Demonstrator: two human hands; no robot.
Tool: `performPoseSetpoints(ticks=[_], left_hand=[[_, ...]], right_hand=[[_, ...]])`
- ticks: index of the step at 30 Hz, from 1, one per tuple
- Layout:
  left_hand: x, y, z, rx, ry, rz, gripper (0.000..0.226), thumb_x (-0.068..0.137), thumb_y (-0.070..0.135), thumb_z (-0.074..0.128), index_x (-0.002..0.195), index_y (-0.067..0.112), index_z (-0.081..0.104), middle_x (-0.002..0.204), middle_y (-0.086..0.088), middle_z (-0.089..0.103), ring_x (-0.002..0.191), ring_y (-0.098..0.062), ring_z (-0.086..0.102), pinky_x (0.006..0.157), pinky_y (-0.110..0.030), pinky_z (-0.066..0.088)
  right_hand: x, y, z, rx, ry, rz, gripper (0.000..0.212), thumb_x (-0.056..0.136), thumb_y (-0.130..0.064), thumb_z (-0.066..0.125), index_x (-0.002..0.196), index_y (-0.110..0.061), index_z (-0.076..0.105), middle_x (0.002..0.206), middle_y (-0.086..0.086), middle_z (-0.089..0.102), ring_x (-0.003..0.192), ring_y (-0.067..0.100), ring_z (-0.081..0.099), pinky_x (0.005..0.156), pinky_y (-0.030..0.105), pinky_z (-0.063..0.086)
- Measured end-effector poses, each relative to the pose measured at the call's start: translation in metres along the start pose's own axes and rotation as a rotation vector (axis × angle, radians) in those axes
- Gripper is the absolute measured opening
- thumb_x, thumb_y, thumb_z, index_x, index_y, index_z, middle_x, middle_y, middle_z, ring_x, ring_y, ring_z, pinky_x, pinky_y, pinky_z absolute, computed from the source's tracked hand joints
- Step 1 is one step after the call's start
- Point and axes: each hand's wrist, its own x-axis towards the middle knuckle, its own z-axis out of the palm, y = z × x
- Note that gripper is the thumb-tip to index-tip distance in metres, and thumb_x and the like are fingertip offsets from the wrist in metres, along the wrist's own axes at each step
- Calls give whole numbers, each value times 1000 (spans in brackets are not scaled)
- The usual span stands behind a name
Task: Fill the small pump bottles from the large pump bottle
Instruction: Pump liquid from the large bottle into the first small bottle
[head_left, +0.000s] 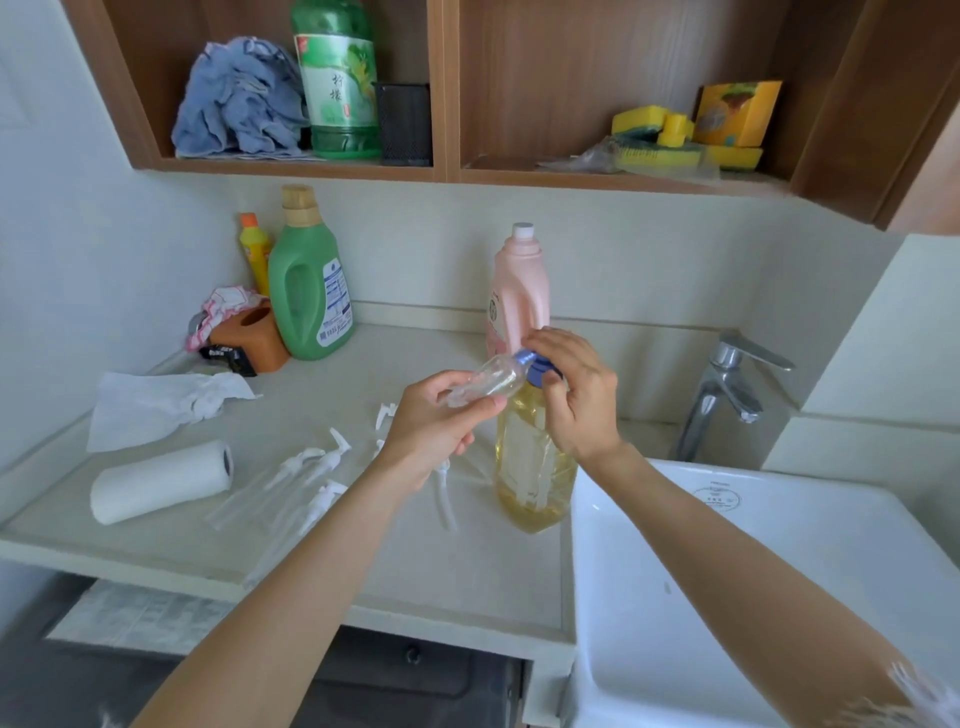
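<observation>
The large bottle (530, 462) of yellow liquid stands on the counter beside the sink, topped by a blue pump head (537, 364). My right hand (576, 395) rests on that pump head. My left hand (436, 426) holds a small clear bottle (485, 384) tilted, with its mouth against the blue pump's spout. Several small clear bottles and white pump tops (317, 467) lie on the counter to the left.
A pink bottle (519, 291) stands behind the large one. A green jug (309, 291), a paper roll (161, 480) and a tissue (161, 405) occupy the counter's left. The white sink (753, 571) and tap (727, 389) are at right. Shelves hang above.
</observation>
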Motion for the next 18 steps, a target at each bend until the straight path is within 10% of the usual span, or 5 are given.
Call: performPoseSetpoints(ticks=[13,18], left_hand=[[-9,17,3,-40,-16,13,15,81,17,75,89,25,65,61,7,55,45,-9,43,45,-20,36],[-10,9,7,-72,-11,10,17,82,14,73,95,20,65,64,9,60,45,-9,44,46,-21,38]], right_hand=[[35,-9,-29,-41,-203,34,34,88,-22,44,100,-5,72,105,3,71,99,16,63,89,19,45],[16,-5,-18,26,-23,29,37,92,-22,43,99,-1,72,104,8,71,106,16,63,95,23,46]])
